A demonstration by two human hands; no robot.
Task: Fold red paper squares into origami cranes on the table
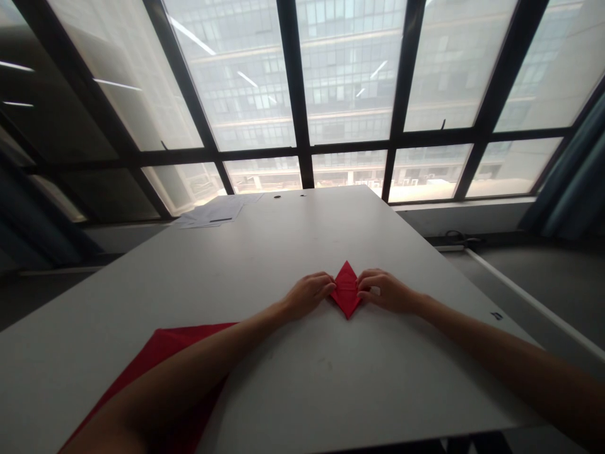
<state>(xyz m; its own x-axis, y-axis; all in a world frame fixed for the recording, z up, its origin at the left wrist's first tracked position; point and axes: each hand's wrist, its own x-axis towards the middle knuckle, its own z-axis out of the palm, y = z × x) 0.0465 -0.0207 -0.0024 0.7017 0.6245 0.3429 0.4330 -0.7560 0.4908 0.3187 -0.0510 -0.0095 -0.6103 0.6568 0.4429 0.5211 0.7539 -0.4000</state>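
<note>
A small red folded paper [347,289], diamond-shaped with creases across its middle, lies on the white table [293,252]. At its left corner, my left hand [312,292] pinches the edge between thumb and fingers. My right hand [385,290] grips the opposite corner, its fingers curled and the thumb below. The paper's top and bottom points stick out free between the two hands. A larger red sheet [165,347] lies at the lower left, partly covered by my left forearm.
White papers with a dark pen [221,219] lie at the table's far left corner. Two small dark items, one a round disc [277,197], sit near the far edge. A dark mark [496,316] is near the right edge. Large windows [350,69] stand behind, with blue curtains [571,183] at the sides.
</note>
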